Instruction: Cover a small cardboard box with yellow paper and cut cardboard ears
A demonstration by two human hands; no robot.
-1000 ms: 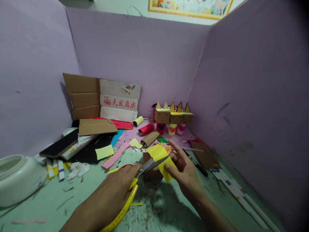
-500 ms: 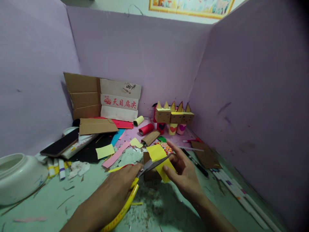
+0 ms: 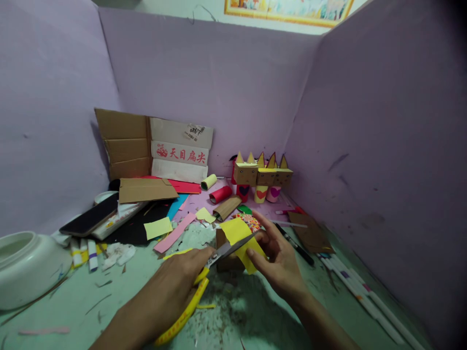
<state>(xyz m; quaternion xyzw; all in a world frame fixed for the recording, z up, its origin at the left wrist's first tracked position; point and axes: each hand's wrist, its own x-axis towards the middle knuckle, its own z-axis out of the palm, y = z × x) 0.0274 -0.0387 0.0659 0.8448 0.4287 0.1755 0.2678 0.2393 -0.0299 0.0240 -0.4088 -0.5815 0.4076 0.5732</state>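
Note:
My left hand (image 3: 184, 277) is closed round the yellow handles of a pair of scissors (image 3: 226, 249). Their blades lie across a strip of yellow paper (image 3: 237, 232) and look nearly closed on it. My right hand (image 3: 275, 260) pinches the paper's right edge between thumb and fingers, close to the scissor tips. Beneath the paper is a small brown cardboard box (image 3: 230, 264), partly hidden. A patterned red-and-white piece (image 3: 247, 222) shows just behind the paper.
Cardboard figures with pointed ears (image 3: 260, 177) stand at the back. Around them lie a red tube (image 3: 220, 195), a pale yellow tube (image 3: 209, 182) and a pink strip (image 3: 175, 233). A white pot (image 3: 34, 270) is at left, white markers (image 3: 361, 291) at right. Purple panels (image 3: 211, 82) enclose the table.
Very little differs. The scissor blades seem slightly closer together across the yellow paper, and both hands stay almost in place. The whole view has shifted a touch.

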